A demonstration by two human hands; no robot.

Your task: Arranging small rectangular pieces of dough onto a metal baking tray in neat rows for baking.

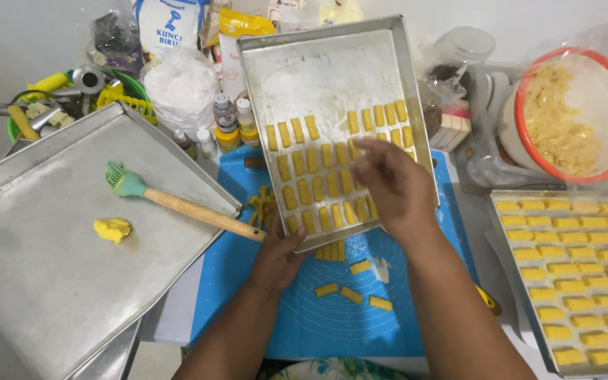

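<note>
A floured metal baking tray (332, 67) is tilted up in front of me, its lower half lined with rows of small yellow dough sticks (318, 186). My left hand (277, 257) grips the tray's near edge from below. My right hand (388, 184) hovers over the tray's lower right part, fingers bent together on the dough sticks; whether it pinches one I cannot tell. Three loose dough sticks (352, 294) lie on the blue silicone mat (332, 317) under the tray.
At left a large metal tray (51, 267) carries a lump of yellow butter (112, 229) and a green-bristled brush with a wooden handle (177, 205). A full tray of yellow dough pieces (578, 274) sits at right. A red-rimmed bowl of dough (571, 116) and small bottles (228, 127) stand behind.
</note>
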